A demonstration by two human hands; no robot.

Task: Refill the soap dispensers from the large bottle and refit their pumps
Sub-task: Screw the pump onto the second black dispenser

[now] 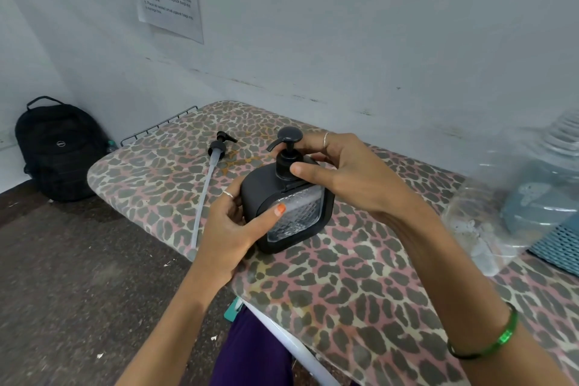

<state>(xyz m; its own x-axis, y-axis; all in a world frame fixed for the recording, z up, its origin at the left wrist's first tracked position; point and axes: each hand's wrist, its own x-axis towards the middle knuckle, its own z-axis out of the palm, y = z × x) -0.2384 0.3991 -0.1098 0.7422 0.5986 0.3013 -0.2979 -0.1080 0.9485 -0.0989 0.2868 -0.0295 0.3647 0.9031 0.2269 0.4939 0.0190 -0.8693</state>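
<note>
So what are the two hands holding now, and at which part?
Left hand grips the dark soap dispenser by its side; right hand pinches its pump at the collar.

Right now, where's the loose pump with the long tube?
In the head view, the loose pump lies on the leopard-print table, left of the black dispenser, its tube running toward the table's near left edge.
</note>
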